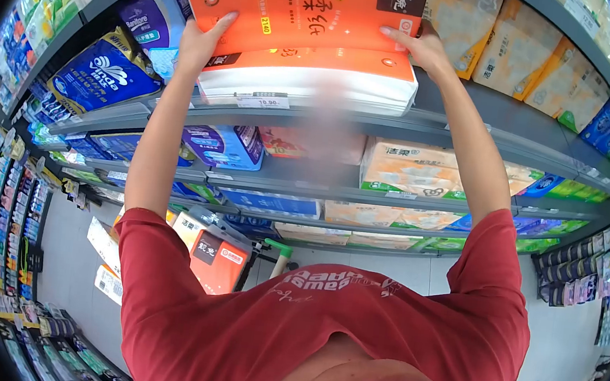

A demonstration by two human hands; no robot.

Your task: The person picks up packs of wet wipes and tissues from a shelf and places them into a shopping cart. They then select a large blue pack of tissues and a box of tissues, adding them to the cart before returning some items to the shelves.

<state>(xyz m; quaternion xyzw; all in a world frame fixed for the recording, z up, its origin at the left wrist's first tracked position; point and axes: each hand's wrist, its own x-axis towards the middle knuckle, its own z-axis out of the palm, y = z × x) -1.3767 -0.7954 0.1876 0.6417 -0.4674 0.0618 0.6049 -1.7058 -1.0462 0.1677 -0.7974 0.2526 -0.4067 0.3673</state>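
Note:
An orange pack of tissues [294,12] with dark lettering and a brown label lies between my two hands at the upper shelf. My left hand [203,40] grips its left end, thumb on the orange face and fingers hidden behind the edge. My right hand [425,47] holds the right end the same way, thumb on top. Just under it, another orange and white tissue pack [316,80] sits at the shelf's front edge, above a price tag [263,102]. Whether the two packs touch cannot be made out.
Blue Vinda packs [105,73] and purple packs [152,20] stand on the left; beige tissue packs [516,53] on the right. Lower shelves hold more packs [411,166]. A carton with orange packs [216,259] and a green-handled cart [278,247] are below my left arm.

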